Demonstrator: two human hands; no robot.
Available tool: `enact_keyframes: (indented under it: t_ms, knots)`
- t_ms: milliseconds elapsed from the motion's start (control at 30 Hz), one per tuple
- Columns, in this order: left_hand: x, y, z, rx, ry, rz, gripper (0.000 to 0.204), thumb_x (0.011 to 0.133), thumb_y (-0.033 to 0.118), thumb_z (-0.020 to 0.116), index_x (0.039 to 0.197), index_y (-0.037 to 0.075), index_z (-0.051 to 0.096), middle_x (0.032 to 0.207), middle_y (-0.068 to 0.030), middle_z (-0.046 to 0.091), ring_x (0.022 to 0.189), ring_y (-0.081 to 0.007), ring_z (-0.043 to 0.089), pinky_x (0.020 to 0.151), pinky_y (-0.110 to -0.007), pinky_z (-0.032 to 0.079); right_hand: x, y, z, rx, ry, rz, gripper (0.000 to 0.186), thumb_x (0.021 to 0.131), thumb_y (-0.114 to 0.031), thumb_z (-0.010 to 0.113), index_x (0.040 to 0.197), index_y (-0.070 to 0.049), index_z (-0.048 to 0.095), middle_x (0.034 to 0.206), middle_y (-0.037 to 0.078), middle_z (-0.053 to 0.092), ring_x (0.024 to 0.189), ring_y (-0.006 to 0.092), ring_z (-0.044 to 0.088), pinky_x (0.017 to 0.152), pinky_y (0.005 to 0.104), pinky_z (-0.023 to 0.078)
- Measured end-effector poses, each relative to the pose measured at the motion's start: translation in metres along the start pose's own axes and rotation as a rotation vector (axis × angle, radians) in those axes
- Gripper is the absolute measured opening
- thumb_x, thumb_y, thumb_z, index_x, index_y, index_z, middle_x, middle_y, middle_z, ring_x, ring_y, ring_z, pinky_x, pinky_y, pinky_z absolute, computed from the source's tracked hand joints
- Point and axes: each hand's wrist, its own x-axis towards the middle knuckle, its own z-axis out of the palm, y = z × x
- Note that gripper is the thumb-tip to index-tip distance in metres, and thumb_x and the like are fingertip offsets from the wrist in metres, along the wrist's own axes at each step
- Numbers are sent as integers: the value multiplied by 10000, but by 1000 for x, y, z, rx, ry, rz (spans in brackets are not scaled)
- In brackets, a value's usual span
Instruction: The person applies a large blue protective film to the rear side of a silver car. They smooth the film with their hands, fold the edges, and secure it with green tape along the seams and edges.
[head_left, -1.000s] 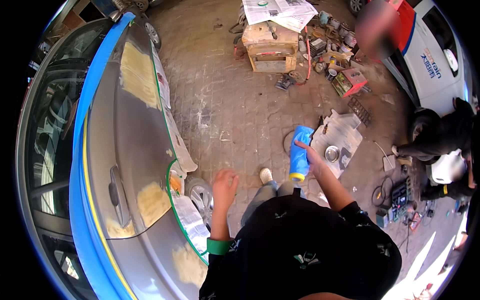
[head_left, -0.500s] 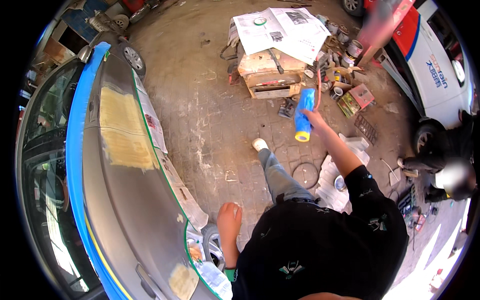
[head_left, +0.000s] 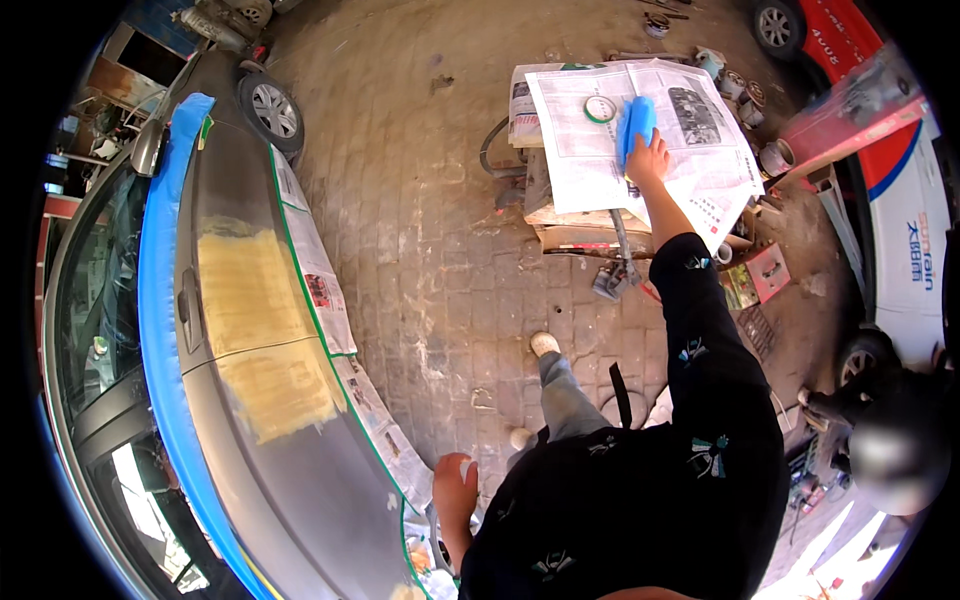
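My right hand (head_left: 650, 160) reaches out over the newspaper sheets (head_left: 570, 160) on a wooden crate-like stand (head_left: 590, 238). Its fingers are closed on a roll of blue masking film (head_left: 638, 118), which is over or on the paper; whether it rests there I cannot tell. Just left of the film lies a roll of green tape (head_left: 600, 109). My left hand (head_left: 455, 490) hangs low beside my body, near the car's side, fingers loosely extended and apparently holding nothing. The grey-brown car (head_left: 250, 400) at left has yellowish filler patches (head_left: 255, 290) and blue film (head_left: 165, 260) along its windows.
Newspaper strips (head_left: 325, 300) edged with green tape run along the car's lower side. Cans (head_left: 775, 157) and boxes (head_left: 768, 272) clutter the floor right of the stand. A red-and-white vehicle (head_left: 905, 230) stands at right, with another person (head_left: 880, 410) crouching near it.
I have moved forward to the stand. My right hand has carried the blue film roll from above the floor to the newspaper. My left hand still hangs low.
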Motion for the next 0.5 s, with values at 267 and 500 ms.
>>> enact_keyframes:
  t_ms: [267, 500]
  knots:
    - [62, 29, -17, -8, -30, -34, 179, 856, 108, 687, 1002, 27, 623, 998, -173, 645, 962, -403, 608, 846, -469, 493, 46, -53, 13, 113, 181, -246, 341, 813, -173, 733, 1143, -108, 675, 1337, 90, 569, 1253, 311, 489, 1018, 454, 413]
    - [81, 43, -27, -21, -44, -25, 183, 866, 109, 688, 1018, 29, 626, 1031, -168, 648, 994, -401, 607, 868, -473, 494, 77, -57, 34, 115, 29, -291, 143, 796, -113, 716, 937, -139, 726, 1085, 13, 680, 1099, 293, 568, 920, 458, 456]
